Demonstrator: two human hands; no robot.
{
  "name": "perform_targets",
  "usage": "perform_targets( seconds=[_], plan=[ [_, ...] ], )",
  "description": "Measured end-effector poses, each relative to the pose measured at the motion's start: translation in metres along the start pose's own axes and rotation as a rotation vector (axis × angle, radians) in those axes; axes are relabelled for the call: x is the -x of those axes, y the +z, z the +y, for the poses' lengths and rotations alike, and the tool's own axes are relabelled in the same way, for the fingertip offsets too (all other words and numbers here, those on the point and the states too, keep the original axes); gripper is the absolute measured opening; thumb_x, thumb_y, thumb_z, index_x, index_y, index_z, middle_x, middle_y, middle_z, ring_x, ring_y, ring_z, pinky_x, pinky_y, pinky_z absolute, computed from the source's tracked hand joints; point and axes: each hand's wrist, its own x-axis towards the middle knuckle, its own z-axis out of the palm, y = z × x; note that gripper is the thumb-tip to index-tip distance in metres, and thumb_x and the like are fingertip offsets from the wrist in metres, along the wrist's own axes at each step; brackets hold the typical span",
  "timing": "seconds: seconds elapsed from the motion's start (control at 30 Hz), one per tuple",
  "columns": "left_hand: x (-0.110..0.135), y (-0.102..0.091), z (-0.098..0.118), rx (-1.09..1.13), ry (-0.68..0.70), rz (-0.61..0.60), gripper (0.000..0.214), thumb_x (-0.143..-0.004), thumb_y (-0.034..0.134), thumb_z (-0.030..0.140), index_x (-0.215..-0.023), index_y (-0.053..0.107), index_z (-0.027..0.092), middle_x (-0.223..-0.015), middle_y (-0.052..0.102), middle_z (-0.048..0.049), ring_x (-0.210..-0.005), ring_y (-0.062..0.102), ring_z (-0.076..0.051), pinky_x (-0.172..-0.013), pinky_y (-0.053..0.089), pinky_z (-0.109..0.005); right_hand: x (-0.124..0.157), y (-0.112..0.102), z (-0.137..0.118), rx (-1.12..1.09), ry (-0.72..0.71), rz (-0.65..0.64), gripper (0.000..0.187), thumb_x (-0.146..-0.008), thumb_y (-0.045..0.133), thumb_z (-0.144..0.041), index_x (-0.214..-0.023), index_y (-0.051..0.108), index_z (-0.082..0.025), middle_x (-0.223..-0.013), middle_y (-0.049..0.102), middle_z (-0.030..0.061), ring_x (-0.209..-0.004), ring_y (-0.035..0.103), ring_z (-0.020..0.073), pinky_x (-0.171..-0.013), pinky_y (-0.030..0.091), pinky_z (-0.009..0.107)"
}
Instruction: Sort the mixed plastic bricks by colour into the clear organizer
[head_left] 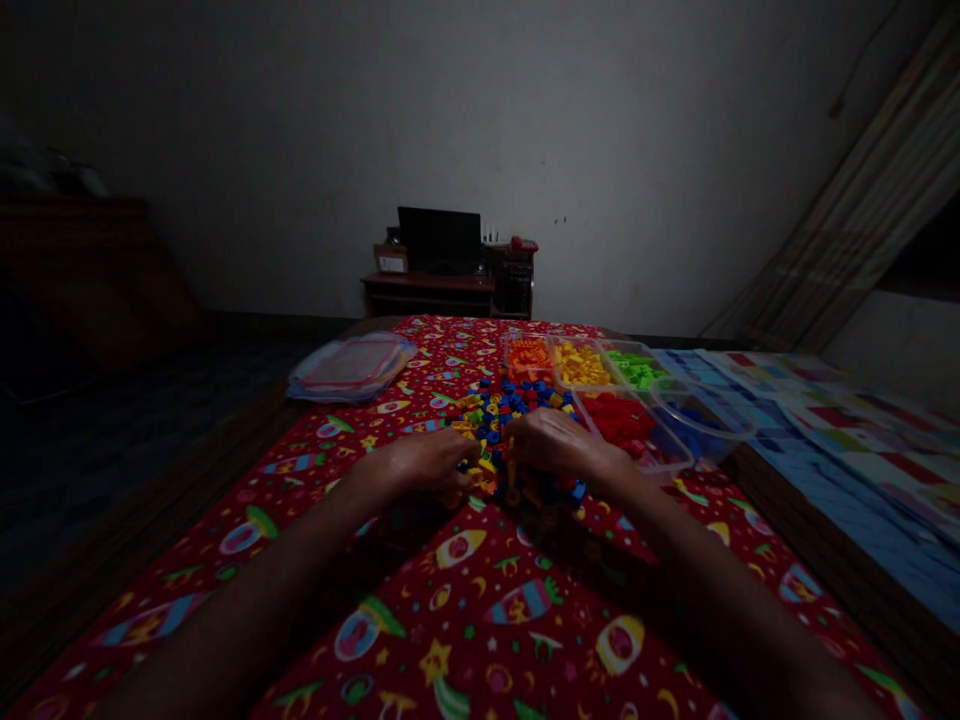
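Note:
A mixed pile of small plastic building pieces [493,410], mostly blue and yellow with some red, lies on the red patterned tablecloth [457,580]. At the pile's left edge is my left hand [439,460], its fingers curled in beside yellow pieces. My right hand [551,440] reaches over the right part of the pile, fingers bent down and drawn together among the pieces. A yellow piece [513,482] shows just under its fingertips. Dim light and the hands themselves hide what, if anything, either one holds.
Right of the pile stand clear tubs of orange pieces [529,353], yellow pieces [581,364], green pieces [636,370], red pieces [619,420] and blue pieces [679,437]. Stacked clear lids [349,368] lie at the far left. Beyond the table is a desk with a monitor [439,240].

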Motion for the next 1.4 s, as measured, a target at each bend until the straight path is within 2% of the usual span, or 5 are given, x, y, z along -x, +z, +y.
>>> perform_targets(
  seconds=[0.3,0.57,0.93,1.13,1.4],
  plan=[
    [0.001,-0.01,-0.039,0.214,-0.008,0.18,0.021,-0.076,0.052,0.031,-0.088,0.064,0.019,-0.085,0.065,-0.0025,-0.077,0.059,-0.018,-0.068,0.042,-0.023,0.0,0.012,0.011,0.032,-0.018,0.039,0.011,-0.082,0.053,-0.013,-0.084,0.063,-0.016,-0.072,0.058,0.0028,-0.062,0.045,0.0109,-0.057,0.027,0.024],
    [-0.024,0.015,-0.054,0.315,-0.202,0.454,0.027,-0.074,0.048,0.029,-0.088,0.066,0.015,-0.085,0.068,-0.007,-0.079,0.06,-0.021,-0.07,0.043,-0.026,-0.003,0.022,0.013,0.106,0.049,0.14,0.014,-0.087,0.052,-0.023,-0.079,0.061,-0.016,-0.075,0.055,0.0054,-0.068,0.044,0.0139,-0.061,0.029,0.026],
    [-0.025,0.011,-0.044,0.547,-0.149,0.435,0.029,-0.072,0.05,0.041,-0.057,0.053,0.016,-0.049,0.048,0.0031,-0.048,0.044,-0.011,-0.046,0.029,-0.02,0.0,0.036,0.023,0.015,-0.019,0.285,0.017,-0.085,0.045,-0.009,-0.092,0.059,-0.015,-0.085,0.057,0.0071,-0.078,0.049,0.0163,-0.071,0.037,0.027],
    [-0.03,0.009,-0.031,0.885,-0.063,0.336,0.031,-0.067,0.055,0.046,-0.063,0.058,0.015,-0.053,0.052,0.003,-0.049,0.047,-0.011,-0.047,0.036,-0.021,-0.006,0.023,0.012,-0.205,-0.12,0.367,0.039,-0.087,0.051,-0.018,-0.126,0.047,-0.016,-0.105,0.063,0.0108,-0.087,0.057,0.0167,-0.072,0.04,0.025],
    [-0.04,0.02,-0.014,1.004,-0.012,0.282,0.045,-0.065,0.061,0.05,-0.092,0.064,0.014,-0.067,0.061,0.0008,-0.059,0.055,-0.014,-0.053,0.042,-0.022,-0.004,0.023,0.007,-0.221,-0.087,0.303,0.023,-0.087,0.053,-0.021,-0.108,0.059,-0.013,-0.09,0.065,0.0085,-0.078,0.056,0.0144,-0.069,0.038,0.023]
  ],
)
